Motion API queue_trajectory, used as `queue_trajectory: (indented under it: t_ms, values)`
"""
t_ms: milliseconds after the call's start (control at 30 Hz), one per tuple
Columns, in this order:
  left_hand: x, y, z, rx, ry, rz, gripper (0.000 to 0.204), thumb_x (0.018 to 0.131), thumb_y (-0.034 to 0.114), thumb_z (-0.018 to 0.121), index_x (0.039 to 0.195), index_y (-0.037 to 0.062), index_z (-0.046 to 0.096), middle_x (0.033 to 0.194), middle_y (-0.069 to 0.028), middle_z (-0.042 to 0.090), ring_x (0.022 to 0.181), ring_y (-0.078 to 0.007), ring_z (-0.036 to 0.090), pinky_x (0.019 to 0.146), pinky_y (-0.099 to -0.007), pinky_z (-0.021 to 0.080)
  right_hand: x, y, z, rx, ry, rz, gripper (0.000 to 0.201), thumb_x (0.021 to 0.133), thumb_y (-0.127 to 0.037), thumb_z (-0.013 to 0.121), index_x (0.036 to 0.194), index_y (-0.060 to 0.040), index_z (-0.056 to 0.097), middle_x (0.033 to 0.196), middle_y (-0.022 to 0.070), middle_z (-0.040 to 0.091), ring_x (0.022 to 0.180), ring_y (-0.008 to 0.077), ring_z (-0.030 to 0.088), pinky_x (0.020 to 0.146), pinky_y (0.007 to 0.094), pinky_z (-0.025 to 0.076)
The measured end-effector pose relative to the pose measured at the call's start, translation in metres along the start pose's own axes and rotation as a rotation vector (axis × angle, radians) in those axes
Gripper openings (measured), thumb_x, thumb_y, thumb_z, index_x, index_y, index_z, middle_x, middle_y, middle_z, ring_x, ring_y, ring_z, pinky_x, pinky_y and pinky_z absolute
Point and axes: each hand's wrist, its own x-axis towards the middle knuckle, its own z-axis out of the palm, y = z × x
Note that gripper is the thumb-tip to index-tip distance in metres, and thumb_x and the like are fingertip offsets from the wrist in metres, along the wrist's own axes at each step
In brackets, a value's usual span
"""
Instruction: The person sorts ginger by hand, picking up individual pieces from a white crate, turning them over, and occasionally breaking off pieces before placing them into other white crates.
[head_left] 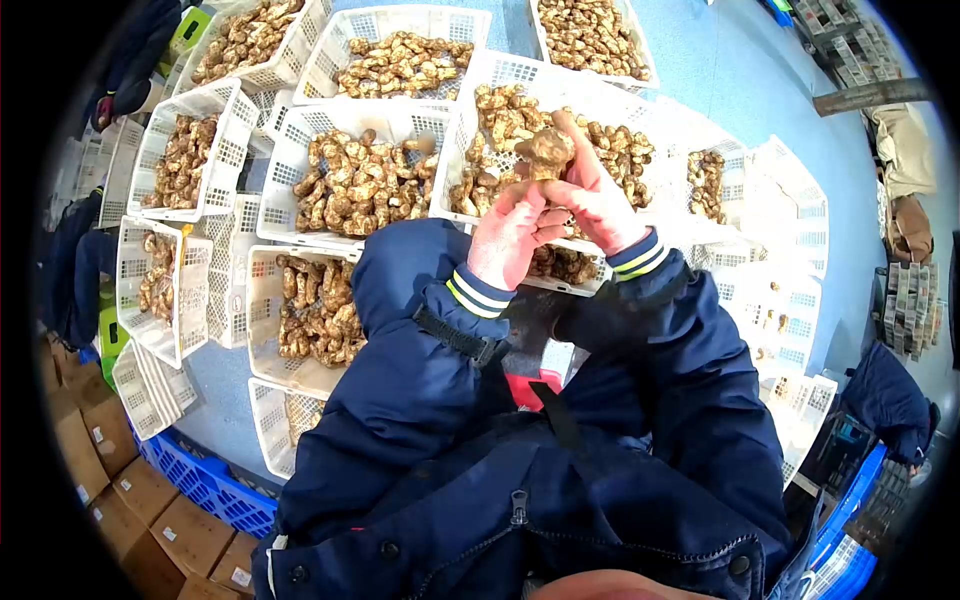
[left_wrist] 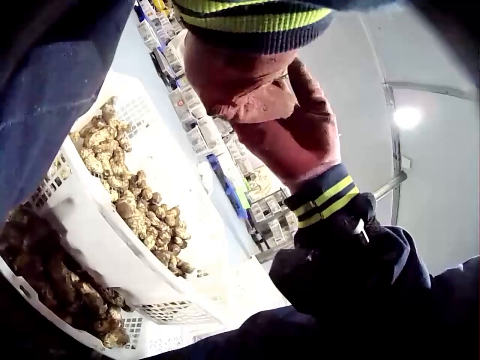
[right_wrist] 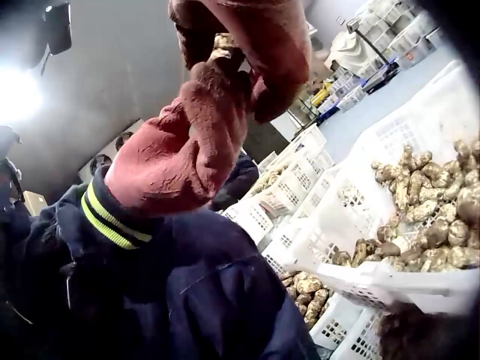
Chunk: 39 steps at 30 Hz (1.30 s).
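Observation:
Both hands meet over a white crate of brown, dirt-marked mushrooms, holding one mushroom between them. Its rounded cap points up and away from the body. My left hand pinches the lower stem, fingers bent toward the other hand. My right hand has its thumb and fingers around the stem and cap side. In the right wrist view, a pale bit of the mushroom shows between the right hand and left hand. The left wrist view shows the hands close together, the mushroom hidden behind them.
More white crates of mushrooms stand around, such as one at left and one below it. Pale crates are stacked at right. Cardboard boxes and a blue crate lie at lower left. Blue floor shows beyond.

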Motion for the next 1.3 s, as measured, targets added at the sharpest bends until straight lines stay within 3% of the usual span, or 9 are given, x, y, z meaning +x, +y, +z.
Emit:
queue_trajectory:
  t_ms: [300,400,600,633,733,867,933,1100,1300]
  values:
    - [-0.005,0.007,0.016,0.051,0.087,-0.151,0.027,0.088,0.026,0.051,0.109,0.0085,0.051,0.100,-0.0066,0.059,0.089,-0.0171,0.057,0.078,-0.0304,0.045,-0.002,0.015,-0.010,0.162,0.066,-0.013,0.068,0.073,-0.001,0.064,0.132,-0.0024,0.031,0.120,0.0089,0.049,0.100,0.0147,0.052,0.085,0.0251,0.043]
    - [-0.009,0.003,0.003,0.037,0.128,-0.257,0.028,0.088,0.027,0.050,0.108,0.0076,0.051,0.099,-0.0099,0.060,0.084,-0.0186,0.059,0.073,-0.0308,0.047,0.003,0.024,-0.038,0.164,0.050,-0.009,0.064,0.073,0.003,0.060,0.130,-0.0004,0.033,0.116,0.0091,0.051,0.101,0.0146,0.052,0.087,0.0261,0.042]
    - [-0.013,0.001,0.007,0.099,0.116,-0.252,0.031,0.089,0.029,0.050,0.109,0.0048,0.051,0.097,-0.0113,0.061,0.080,-0.0175,0.061,0.069,-0.0297,0.048,0.039,0.040,-0.126,0.115,0.551,0.381,0.043,0.080,-0.002,0.048,0.122,-0.0026,0.039,0.087,0.0053,0.056,0.085,0.0182,0.056,0.071,0.0322,0.047]
    - [-0.013,0.001,0.007,0.081,0.097,-0.245,0.031,0.089,0.028,0.049,0.109,0.0043,0.051,0.097,-0.0113,0.061,0.080,-0.0175,0.061,0.069,-0.0293,0.048,0.059,0.059,-0.159,0.212,0.364,0.281,0.038,0.082,-0.005,0.048,0.119,-0.0036,0.040,0.088,0.0060,0.056,0.085,0.0212,0.057,0.071,0.0344,0.048]
    - [-0.015,0.012,0.021,0.065,0.127,-0.247,0.030,0.089,0.026,0.049,0.108,0.0026,0.051,0.096,-0.0115,0.061,0.080,-0.0179,0.061,0.069,-0.0284,0.048,0.105,-0.002,-0.076,-0.079,0.376,0.048,0.049,0.086,-0.020,0.053,0.128,-0.0030,0.034,0.118,0.0136,0.050,0.098,0.0243,0.056,0.085,0.0347,0.045]
    - [-0.017,0.023,0.025,0.035,0.193,-0.163,0.032,0.091,0.024,0.045,0.110,-0.0010,0.048,0.095,-0.0110,0.060,0.080,-0.0169,0.058,0.073,-0.0283,0.046,0.170,0.026,-0.116,-0.562,0.371,0.210,0.032,0.085,-0.022,0.052,0.111,-0.0022,0.053,0.096,0.0075,0.062,0.080,0.0176,0.061,0.069,0.0292,0.049]
    - [-0.016,0.033,0.035,0.067,0.228,-0.181,0.033,0.091,0.025,0.044,0.111,-0.0008,0.048,0.096,-0.0111,0.060,0.081,-0.0167,0.058,0.073,-0.0286,0.046,0.189,0.078,-0.167,-1.352,0.283,0.305,0.028,0.078,-0.025,0.058,0.098,-0.0052,0.062,0.078,0.0051,0.064,0.070,0.0122,0.060,0.061,0.0252,0.047]
    - [-0.012,0.041,0.041,0.090,0.265,-0.219,0.034,0.093,0.023,0.040,0.113,-0.0037,0.046,0.099,-0.0121,0.058,0.085,-0.0147,0.056,0.076,-0.0268,0.045,0.199,0.159,-0.214,-1.396,0.400,0.448,0.042,0.070,-0.032,0.064,0.099,-0.0007,0.060,0.081,0.0112,0.065,0.078,0.0248,0.061,0.072,0.0326,0.046]
    - [-0.011,0.041,0.043,0.043,0.247,-0.277,0.032,0.093,0.019,0.038,0.114,-0.0055,0.044,0.101,-0.0137,0.057,0.087,-0.0154,0.056,0.078,-0.0267,0.045,0.192,0.142,-0.173,-1.666,0.294,0.611,0.049,0.071,-0.041,0.060,0.100,-0.0020,0.060,0.096,0.0188,0.061,0.095,0.0296,0.057,0.084,0.0365,0.043]
